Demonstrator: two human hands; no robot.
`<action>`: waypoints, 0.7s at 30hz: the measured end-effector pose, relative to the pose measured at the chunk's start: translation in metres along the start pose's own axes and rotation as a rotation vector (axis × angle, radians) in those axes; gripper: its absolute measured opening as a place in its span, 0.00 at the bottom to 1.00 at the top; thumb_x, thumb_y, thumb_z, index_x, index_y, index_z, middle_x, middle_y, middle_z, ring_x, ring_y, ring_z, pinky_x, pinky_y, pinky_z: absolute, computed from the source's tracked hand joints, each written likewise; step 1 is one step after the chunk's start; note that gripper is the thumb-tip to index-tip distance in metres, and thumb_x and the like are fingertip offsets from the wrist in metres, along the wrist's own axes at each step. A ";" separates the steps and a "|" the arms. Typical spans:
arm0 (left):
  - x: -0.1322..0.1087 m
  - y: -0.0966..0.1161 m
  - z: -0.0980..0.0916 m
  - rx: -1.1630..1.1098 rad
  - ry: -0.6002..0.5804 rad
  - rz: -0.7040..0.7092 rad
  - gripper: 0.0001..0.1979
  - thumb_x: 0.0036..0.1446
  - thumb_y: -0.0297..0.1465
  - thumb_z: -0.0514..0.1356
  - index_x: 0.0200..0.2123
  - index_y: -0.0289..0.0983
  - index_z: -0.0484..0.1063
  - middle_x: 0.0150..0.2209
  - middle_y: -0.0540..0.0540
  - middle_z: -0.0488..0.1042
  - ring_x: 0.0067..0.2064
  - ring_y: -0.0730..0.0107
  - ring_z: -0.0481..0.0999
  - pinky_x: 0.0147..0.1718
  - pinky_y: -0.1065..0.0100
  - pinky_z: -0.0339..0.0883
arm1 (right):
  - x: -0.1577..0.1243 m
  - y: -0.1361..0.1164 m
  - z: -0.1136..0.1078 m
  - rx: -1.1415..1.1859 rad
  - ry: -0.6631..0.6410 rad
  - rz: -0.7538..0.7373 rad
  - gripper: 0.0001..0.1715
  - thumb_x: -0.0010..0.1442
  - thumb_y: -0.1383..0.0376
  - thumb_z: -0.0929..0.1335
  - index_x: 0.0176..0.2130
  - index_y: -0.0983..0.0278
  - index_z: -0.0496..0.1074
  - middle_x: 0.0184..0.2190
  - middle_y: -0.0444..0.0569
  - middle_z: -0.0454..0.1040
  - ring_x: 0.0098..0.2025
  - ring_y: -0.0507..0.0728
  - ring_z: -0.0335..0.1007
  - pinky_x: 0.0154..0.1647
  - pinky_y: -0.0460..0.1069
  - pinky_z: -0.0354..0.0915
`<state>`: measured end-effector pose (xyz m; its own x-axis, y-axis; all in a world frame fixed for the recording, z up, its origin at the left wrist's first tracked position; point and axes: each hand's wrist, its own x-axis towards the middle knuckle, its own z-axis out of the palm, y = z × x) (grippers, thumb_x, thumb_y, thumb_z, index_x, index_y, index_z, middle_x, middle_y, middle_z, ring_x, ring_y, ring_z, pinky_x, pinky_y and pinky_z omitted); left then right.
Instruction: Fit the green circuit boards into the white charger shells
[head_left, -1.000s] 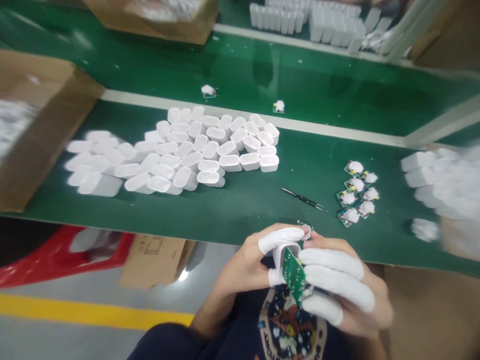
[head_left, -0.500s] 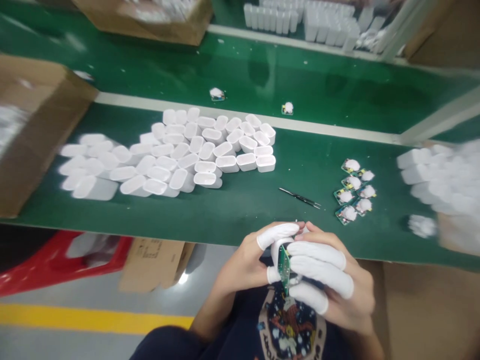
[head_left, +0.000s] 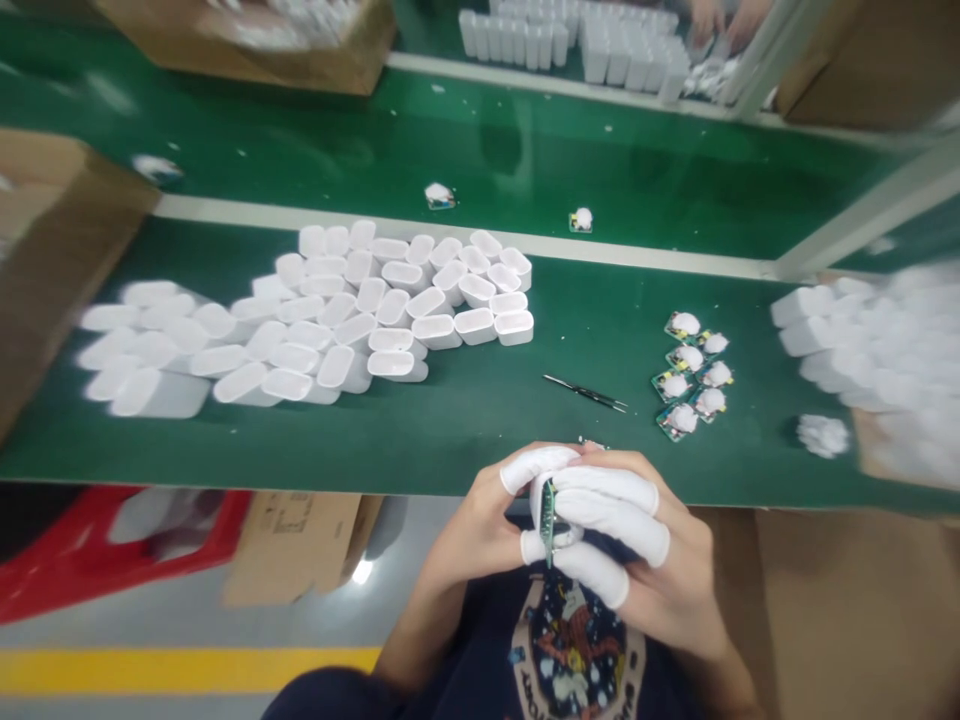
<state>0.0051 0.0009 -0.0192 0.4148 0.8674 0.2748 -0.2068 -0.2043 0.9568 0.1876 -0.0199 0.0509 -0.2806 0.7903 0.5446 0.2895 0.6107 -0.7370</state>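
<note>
My left hand [head_left: 480, 530] and my right hand [head_left: 637, 530], both with white finger cots, are close together over my lap. Between them they hold a small white plastic case [head_left: 541, 498]. A narrow green circuit board [head_left: 549, 525] stands edge-on in or against it. My fingers hide most of the case, so I cannot tell how far in the board sits. Just beyond my fingertips, a small dark component [head_left: 592, 442] lies at the edge of the green bench. Black tweezers [head_left: 585, 393] lie a little farther out.
A large heap of white cases [head_left: 337, 320] lies on the green bench [head_left: 480, 440], with several small boards topped with white fluff [head_left: 688, 370] to the right. Cardboard boxes stand at both sides. Beyond a divider, a co-worker's hands [head_left: 724, 25] show at the far bench.
The green board has turned from showing its face to nearly edge-on, and my hands have drawn closer together around the case. The whole scene has shifted slightly left in view.
</note>
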 end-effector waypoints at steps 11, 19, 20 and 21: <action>0.003 0.000 0.001 0.230 -0.024 0.090 0.30 0.57 0.25 0.71 0.62 0.43 0.73 0.57 0.38 0.80 0.55 0.54 0.84 0.52 0.63 0.79 | -0.021 0.000 0.006 0.295 -0.040 0.637 0.36 0.64 0.60 0.77 0.67 0.54 0.67 0.70 0.59 0.68 0.68 0.67 0.71 0.65 0.60 0.74; 0.003 0.001 0.004 0.311 -0.066 0.194 0.26 0.65 0.29 0.66 0.65 0.42 0.70 0.55 0.36 0.81 0.54 0.56 0.84 0.52 0.64 0.79 | -0.023 -0.001 0.003 0.419 -0.029 0.653 0.36 0.61 0.67 0.77 0.65 0.52 0.69 0.69 0.55 0.69 0.66 0.64 0.73 0.65 0.57 0.74; 0.002 0.001 0.004 0.312 -0.069 0.191 0.26 0.64 0.28 0.66 0.65 0.42 0.70 0.56 0.36 0.80 0.55 0.55 0.83 0.52 0.64 0.78 | -0.023 0.000 0.004 0.419 -0.023 0.644 0.36 0.61 0.67 0.77 0.65 0.52 0.69 0.69 0.55 0.69 0.66 0.64 0.74 0.64 0.57 0.74; 0.001 0.000 0.004 0.309 -0.068 0.188 0.27 0.64 0.27 0.66 0.65 0.43 0.70 0.56 0.36 0.80 0.56 0.55 0.83 0.53 0.64 0.78 | -0.024 0.001 0.005 0.416 -0.016 0.633 0.36 0.62 0.66 0.76 0.65 0.52 0.69 0.69 0.55 0.69 0.65 0.64 0.74 0.63 0.57 0.75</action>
<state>0.0089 0.0005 -0.0184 0.4552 0.7715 0.4445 -0.0119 -0.4939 0.8694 0.1897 -0.0387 0.0353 -0.1898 0.9812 -0.0363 0.0316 -0.0309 -0.9990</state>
